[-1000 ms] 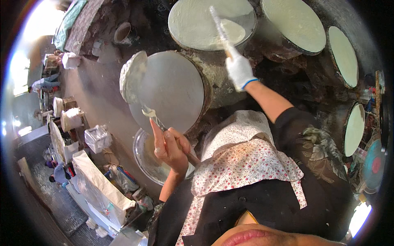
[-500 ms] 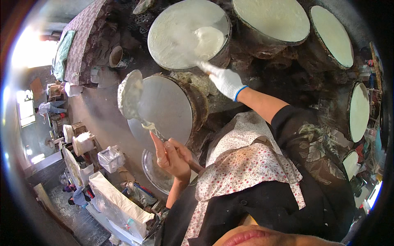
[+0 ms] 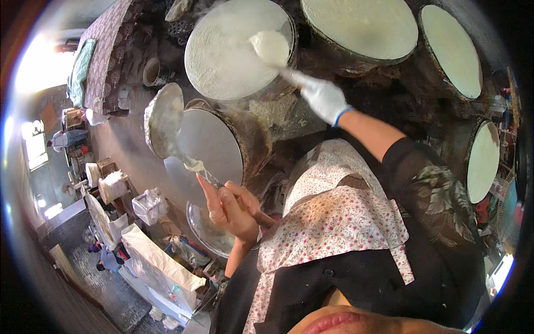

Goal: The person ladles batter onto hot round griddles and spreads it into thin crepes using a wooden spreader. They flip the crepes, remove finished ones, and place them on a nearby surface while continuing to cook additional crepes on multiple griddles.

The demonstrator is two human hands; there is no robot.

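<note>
My left hand is bare, its fingers closed around the thin handle of a big ladle. Its wide, pale-coated bowl tilts at the left, beside a round grey disc-topped vessel. Whitish matter clings where handle meets bowl. In a white glove with a blue cuff, my right hand grips a stick-like handle. That handle leads to a rounded head coated in white, which lies on the steaming white round top of a drum-like vessel. The exact kind of this tool is hidden by the coating.
Other vessels with round white tops, one at the far right, stand around me. A clear basin sits below my left hand. Further left are a cloth-covered table, a white plastic-lined bin and a covered bench. People are in the distance.
My right hand has moved right, away from the steaming drum, and the white-coated head has shifted slightly farther across its surface. The whole view has swung a little; my left hand still holds the ladle.
</note>
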